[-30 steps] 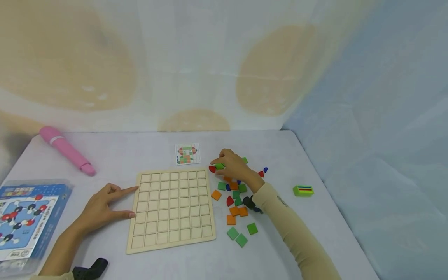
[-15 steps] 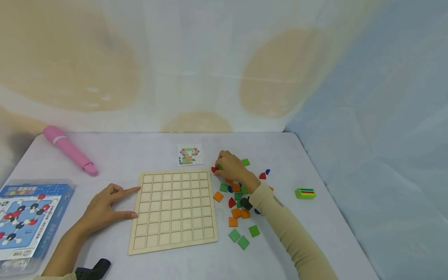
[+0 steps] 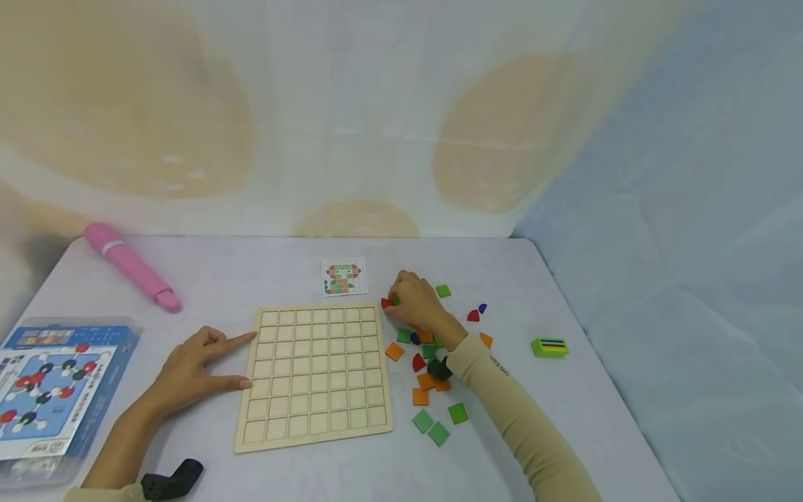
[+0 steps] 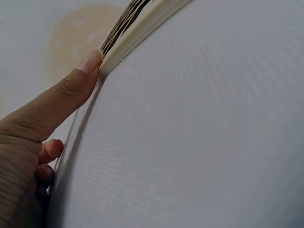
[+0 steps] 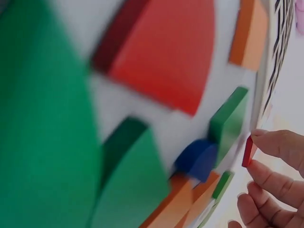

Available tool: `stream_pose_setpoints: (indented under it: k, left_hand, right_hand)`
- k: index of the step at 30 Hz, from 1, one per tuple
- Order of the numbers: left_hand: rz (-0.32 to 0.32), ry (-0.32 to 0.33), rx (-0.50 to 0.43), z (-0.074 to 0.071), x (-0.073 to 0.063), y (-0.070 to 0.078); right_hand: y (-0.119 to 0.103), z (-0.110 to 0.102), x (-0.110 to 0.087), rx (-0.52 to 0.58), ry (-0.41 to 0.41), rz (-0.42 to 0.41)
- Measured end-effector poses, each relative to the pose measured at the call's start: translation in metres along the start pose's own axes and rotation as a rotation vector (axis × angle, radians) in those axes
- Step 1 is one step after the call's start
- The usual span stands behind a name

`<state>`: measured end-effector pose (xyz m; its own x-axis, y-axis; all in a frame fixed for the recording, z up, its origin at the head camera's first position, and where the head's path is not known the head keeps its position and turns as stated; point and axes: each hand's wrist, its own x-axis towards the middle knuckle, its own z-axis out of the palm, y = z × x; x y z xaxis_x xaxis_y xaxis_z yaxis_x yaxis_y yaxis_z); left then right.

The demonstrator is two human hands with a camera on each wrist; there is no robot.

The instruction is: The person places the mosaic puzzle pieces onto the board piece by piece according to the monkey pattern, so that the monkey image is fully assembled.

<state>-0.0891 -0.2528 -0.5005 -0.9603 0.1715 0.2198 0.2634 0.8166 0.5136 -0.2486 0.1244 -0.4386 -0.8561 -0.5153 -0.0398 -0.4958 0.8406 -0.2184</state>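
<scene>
A pale wooden grid board [image 3: 320, 373] lies on the white table. At its left edge my left hand [image 3: 188, 373] rests straight thumb and index fingertips; in the left wrist view the thumb [image 4: 71, 95] touches the board's side. Beyond the board's upper right corner, my right hand [image 3: 415, 301] pinches a red quarter-circle tile [image 5: 248, 152] between thumb and finger. A green tile [image 3: 396, 299] shows partly under that hand. Below it several loose tiles are scattered, among them an orange square [image 3: 394, 351], a red quarter-circle [image 3: 418, 362] and a green square [image 3: 458, 413].
A small pattern card [image 3: 344, 277] lies behind the board. The blue boxed set [image 3: 63, 390] and a pink cylindrical object [image 3: 132, 268] are at the left. A lime-green striped block [image 3: 549, 347] sits at the right. Fabric walls rise behind and to the right.
My right hand has drawn its fingers in around the red tile, and the index finger is no longer stretched out. The left hand keeps its place on the board's edge. The view has shifted slightly.
</scene>
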Motion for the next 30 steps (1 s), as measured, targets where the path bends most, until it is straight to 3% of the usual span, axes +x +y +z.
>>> stream_pose_setpoints:
  k: [7, 11, 18, 23, 30]
  left_hand:
    - [0.001, -0.003, -0.006, 0.001, 0.003, 0.001]
    - [0.005, 0.002, -0.003, 0.001, 0.003, 0.001]
    - [0.010, 0.012, 0.008, 0.001, 0.000, -0.001]
    - [0.008, 0.009, 0.003, 0.001, 0.000, -0.001]
    - [0.001, 0.005, 0.000, 0.000, 0.000, -0.002]
  right_hand:
    - [-0.003, 0.002, 0.000, 0.053, 0.055, 0.010]
    - [-0.004, 0.003, 0.001, 0.019, 0.064, 0.049]
    - [-0.002, 0.003, 0.001, -0.010, 0.014, 0.099]
    - [0.001, -0.012, 0.002, -0.004, -0.056, 0.045]
    - [0.008, -0.025, 0.004, -0.047, -0.179, -0.108]
